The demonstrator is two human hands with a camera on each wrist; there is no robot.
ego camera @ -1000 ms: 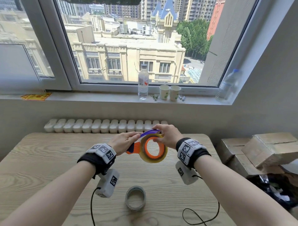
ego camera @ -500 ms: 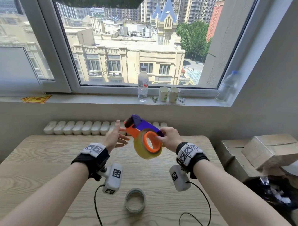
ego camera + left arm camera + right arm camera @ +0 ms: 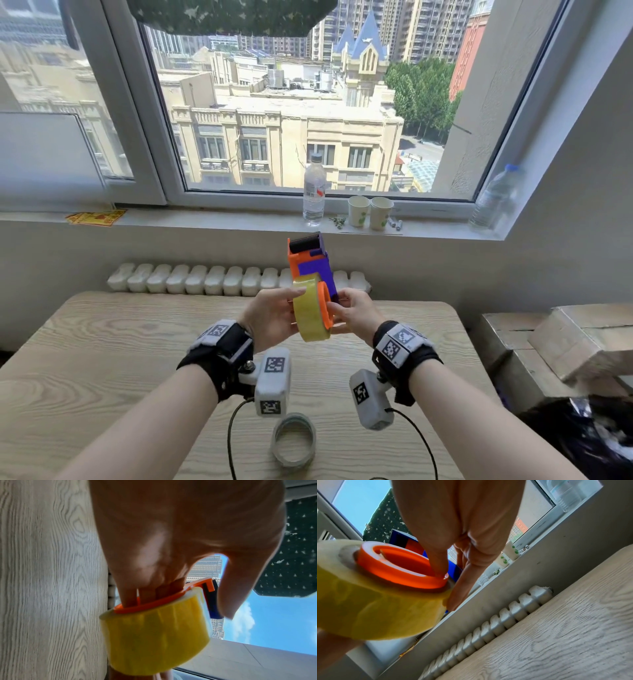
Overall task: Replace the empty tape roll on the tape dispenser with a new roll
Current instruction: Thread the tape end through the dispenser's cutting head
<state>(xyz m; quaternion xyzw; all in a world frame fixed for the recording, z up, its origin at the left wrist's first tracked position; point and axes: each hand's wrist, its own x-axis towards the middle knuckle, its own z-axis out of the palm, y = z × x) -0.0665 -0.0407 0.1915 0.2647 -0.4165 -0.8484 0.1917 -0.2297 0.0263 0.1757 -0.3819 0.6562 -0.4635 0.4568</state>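
Both hands hold the tape dispenser (image 3: 310, 270) up in the air above the wooden table (image 3: 102, 342). The dispenser is orange and purple and stands almost upright, with its black roller end on top. The new yellow tape roll (image 3: 310, 318) sits on the dispenser's orange wheel, at the bottom end.

The left hand (image 3: 270, 317) holds the roll from the left side. In the left wrist view its fingers (image 3: 130, 596) reach into the orange wheel while the thumb stretches out past the roll. The right hand (image 3: 356, 313) grips from the right side, with the thumb pressed on the orange rim and a finger (image 3: 458, 588) along the roll's edge.

The empty tape roll (image 3: 293, 444) lies flat on the table, near the person, well apart from the hands.

On the windowsill (image 3: 205, 221) stand a water bottle (image 3: 314, 190) with water in it and two paper cups (image 3: 370, 211). I cannot tell what is in the cups. Another bottle (image 3: 493, 198) stands at the right end.
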